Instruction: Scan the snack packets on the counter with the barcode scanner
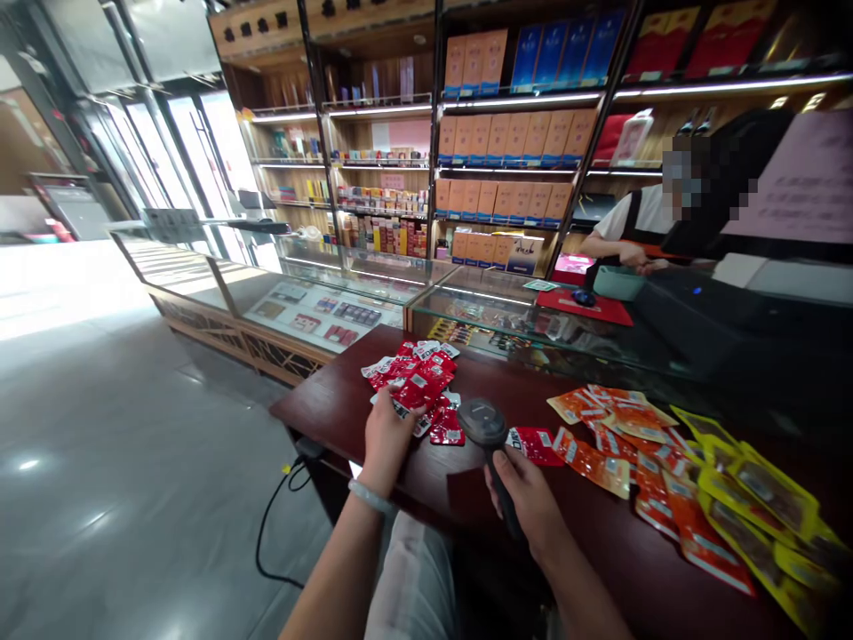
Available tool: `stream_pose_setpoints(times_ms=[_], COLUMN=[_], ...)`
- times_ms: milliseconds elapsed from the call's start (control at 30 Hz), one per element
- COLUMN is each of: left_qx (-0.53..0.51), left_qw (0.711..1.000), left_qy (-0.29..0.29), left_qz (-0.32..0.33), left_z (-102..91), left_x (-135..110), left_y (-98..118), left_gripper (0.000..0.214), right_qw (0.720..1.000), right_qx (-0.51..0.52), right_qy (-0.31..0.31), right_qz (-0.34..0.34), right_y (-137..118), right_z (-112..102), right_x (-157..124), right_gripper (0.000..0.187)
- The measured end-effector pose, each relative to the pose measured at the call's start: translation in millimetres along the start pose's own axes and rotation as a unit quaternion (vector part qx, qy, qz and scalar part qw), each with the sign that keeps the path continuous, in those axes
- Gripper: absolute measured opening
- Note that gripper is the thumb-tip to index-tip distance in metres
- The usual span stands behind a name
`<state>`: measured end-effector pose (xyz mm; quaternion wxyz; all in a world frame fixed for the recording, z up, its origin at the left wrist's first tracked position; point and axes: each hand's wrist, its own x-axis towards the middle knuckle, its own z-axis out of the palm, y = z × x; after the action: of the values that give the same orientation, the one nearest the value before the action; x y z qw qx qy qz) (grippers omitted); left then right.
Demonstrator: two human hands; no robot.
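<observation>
My right hand (pixel 523 489) is wrapped round the handle of a black handheld barcode scanner (pixel 483 422), its head tilted over the dark wooden table. Beside that hand lies a single red snack packet (pixel 537 445). At the near edge of a pile of red and white snack packets (pixel 426 378), my left hand (pixel 388 436) has its thumb and fingers closed on one packet. Orange snack packets (pixel 619 427) are spread to the right of the scanner. Farther right are several yellow-edged packets (pixel 760 498), overlapping one another.
Behind the dark wooden table (pixel 333 391) runs a glass display counter (pixel 373 289). A red mat (pixel 609 311) with a computer mouse (pixel 583 297) lies on it. Another person (pixel 643 222) stands behind the counter. A black cable (pixel 267 524) hangs to the floor at the left.
</observation>
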<state>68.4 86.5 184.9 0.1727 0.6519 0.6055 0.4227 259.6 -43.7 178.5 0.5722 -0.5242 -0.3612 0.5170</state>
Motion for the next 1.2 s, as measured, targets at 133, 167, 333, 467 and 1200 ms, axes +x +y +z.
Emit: stream_pose_setpoints(times_ms=[133, 167, 333, 467, 1200], left_qx=[0.118, 0.160, 0.266, 0.265, 0.248], left_qw=[0.991, 0.984, 0.959, 0.961, 0.890], left_qy=[-0.006, -0.020, -0.052, -0.058, -0.268], left_qz=[-0.060, -0.073, -0.078, -0.058, 0.271], left_z=[-14.9, -16.7, -18.9, -19.4, 106.2], left_x=[31.5, 36.6, 44.0, 40.6, -61.7], left_y=[-26.2, -30.4, -38.8, -36.6, 122.5], left_gripper=[0.056, 0.055, 0.060, 0.066, 0.058], right_qw=[1.000, 1.000, 1.000, 0.999, 0.982], right_qx=[-0.009, -0.016, -0.024, -0.018, -0.006], right_qy=[-0.003, -0.006, 0.004, 0.031, 0.188], right_qz=[0.015, 0.014, -0.001, -0.016, -0.032], right_y=[3.1, 3.1, -0.8, -5.4, -17.3], right_z=[-0.9, -1.6, -10.2, -26.6, -115.9], right_x=[2.5, 2.9, -1.2, -10.4, -50.7], right_gripper=[0.056, 0.056, 0.051, 0.048, 0.047])
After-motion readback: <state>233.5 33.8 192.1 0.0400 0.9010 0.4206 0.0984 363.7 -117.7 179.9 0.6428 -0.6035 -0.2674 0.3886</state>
